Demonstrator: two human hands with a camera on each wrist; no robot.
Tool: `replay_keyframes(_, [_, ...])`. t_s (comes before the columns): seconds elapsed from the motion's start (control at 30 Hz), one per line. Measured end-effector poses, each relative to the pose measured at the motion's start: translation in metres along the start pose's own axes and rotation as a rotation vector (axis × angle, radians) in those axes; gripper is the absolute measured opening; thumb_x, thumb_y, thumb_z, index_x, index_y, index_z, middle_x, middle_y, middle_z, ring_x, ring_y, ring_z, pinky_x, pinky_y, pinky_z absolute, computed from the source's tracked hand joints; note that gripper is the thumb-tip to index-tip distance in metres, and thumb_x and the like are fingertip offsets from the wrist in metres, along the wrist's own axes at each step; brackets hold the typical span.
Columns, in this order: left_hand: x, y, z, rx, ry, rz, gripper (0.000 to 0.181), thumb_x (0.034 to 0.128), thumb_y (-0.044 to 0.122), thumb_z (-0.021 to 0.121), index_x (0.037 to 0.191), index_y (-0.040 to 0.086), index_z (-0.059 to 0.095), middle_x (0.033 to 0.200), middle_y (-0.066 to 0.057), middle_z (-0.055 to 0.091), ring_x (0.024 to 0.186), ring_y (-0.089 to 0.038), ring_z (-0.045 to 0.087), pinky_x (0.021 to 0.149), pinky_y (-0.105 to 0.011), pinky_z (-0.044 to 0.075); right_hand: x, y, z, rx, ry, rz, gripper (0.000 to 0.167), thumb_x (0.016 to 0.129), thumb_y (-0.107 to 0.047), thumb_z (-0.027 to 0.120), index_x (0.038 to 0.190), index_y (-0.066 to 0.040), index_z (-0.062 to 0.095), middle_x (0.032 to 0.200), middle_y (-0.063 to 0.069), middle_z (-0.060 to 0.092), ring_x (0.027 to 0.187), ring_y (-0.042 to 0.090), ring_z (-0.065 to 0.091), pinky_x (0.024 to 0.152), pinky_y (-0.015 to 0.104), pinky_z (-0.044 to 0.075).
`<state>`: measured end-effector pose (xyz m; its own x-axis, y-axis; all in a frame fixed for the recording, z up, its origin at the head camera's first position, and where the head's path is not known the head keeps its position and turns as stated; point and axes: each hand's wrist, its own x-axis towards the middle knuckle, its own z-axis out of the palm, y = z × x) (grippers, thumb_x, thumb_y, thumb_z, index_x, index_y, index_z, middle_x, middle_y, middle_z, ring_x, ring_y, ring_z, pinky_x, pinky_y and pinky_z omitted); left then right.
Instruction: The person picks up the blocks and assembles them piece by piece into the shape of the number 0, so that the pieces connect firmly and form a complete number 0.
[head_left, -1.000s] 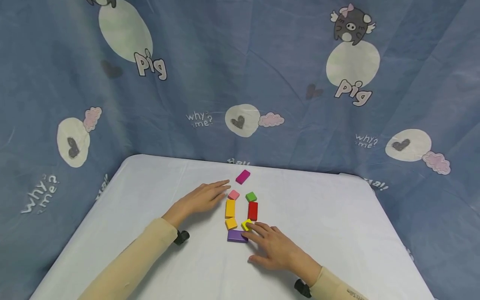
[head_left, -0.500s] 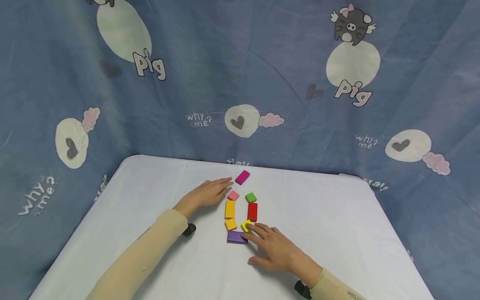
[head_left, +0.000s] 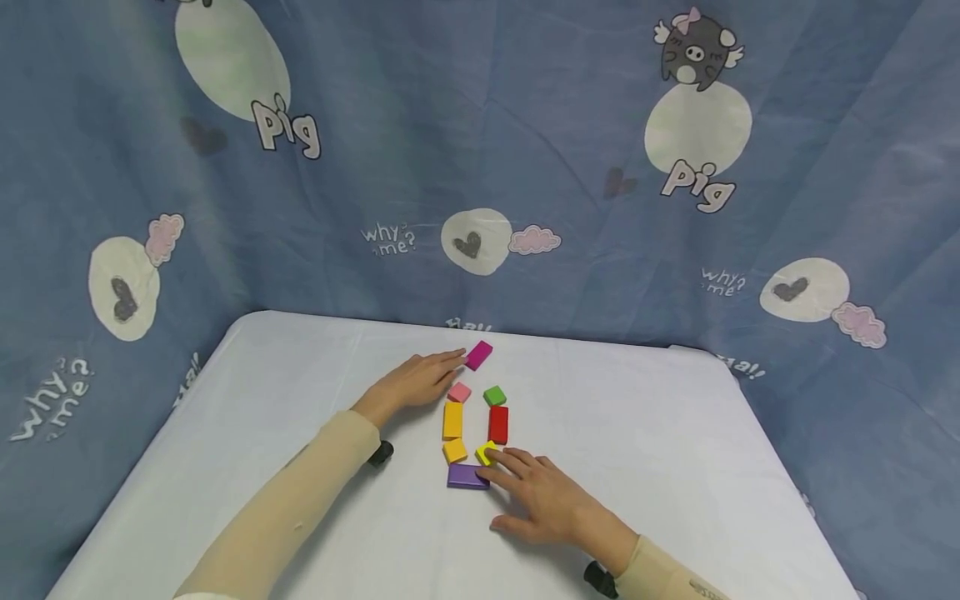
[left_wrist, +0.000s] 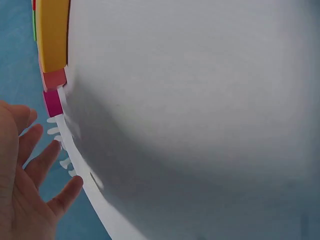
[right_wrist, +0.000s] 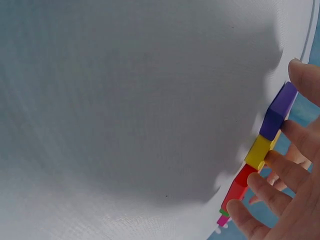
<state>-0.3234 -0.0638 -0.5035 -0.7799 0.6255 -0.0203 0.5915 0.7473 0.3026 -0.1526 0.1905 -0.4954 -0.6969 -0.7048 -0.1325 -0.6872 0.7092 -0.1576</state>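
With fingers extended, my left hand (head_left: 412, 383) reaches to the left side of a magenta block (head_left: 479, 355). Its fingertips are at the block's edge in the head view; whether they touch it I cannot tell. A pink block (head_left: 459, 392) lies just below those fingers. My right hand (head_left: 543, 498) is spread low over the table, its fingertips resting at a yellow block (head_left: 487, 452) and the right end of a purple block (head_left: 467, 477). In the right wrist view its fingers are loosely bent beside the purple block (right_wrist: 279, 111) and the yellow block (right_wrist: 258, 152).
Between the hands, a long orange block (head_left: 452, 421) and a small orange block (head_left: 454, 451) form a left column. A green block (head_left: 494, 396) and a red block (head_left: 498, 425) stand opposite. A white cloth covers the table (head_left: 637, 450); a blue printed curtain (head_left: 570, 150) hangs behind.
My left hand has moved away from me and rightward, from beside the pink block up to the magenta block. The right hand holds its place. The head view has turned slightly.
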Motion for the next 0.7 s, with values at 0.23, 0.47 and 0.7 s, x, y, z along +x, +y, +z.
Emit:
replay_keyframes(0.23, [0.011,0.001,0.000,0.017,-0.008,0.011,0.048,0.1040,0.026,0.047,0.150,0.013,0.041,0.156,-0.002,0.033,0.140,-0.023,0.036,0.110,-0.051,0.030,0.001,0.002,0.000,0.025,-0.003,0.001,0.069,0.092,-0.058,0.057,0.152,-0.032,0.035,0.156,-0.003,0.031,0.139,0.025,0.034,0.103,0.052,0.040])
replay_keyframes(0.47, [0.016,0.006,0.005,0.019,-0.066,-0.043,0.050,0.1047,0.032,0.044,0.152,0.017,0.038,0.158,-0.002,0.030,0.142,-0.025,0.031,0.111,-0.056,0.026,0.000,0.001,0.000,0.020,0.004,-0.002,0.069,0.091,-0.058,0.058,0.151,-0.032,0.037,0.156,-0.002,0.032,0.138,0.025,0.034,0.101,0.053,0.041])
replay_keyframes(0.7, [0.017,0.009,0.005,0.056,-0.073,-0.061,0.049,0.1045,0.034,0.043,0.151,0.019,0.040,0.158,-0.003,0.031,0.143,-0.024,0.029,0.111,-0.057,0.025,0.000,0.001,0.001,0.034,0.006,0.005,0.068,0.091,-0.058,0.057,0.151,-0.032,0.036,0.157,-0.003,0.031,0.139,0.025,0.033,0.102,0.053,0.040])
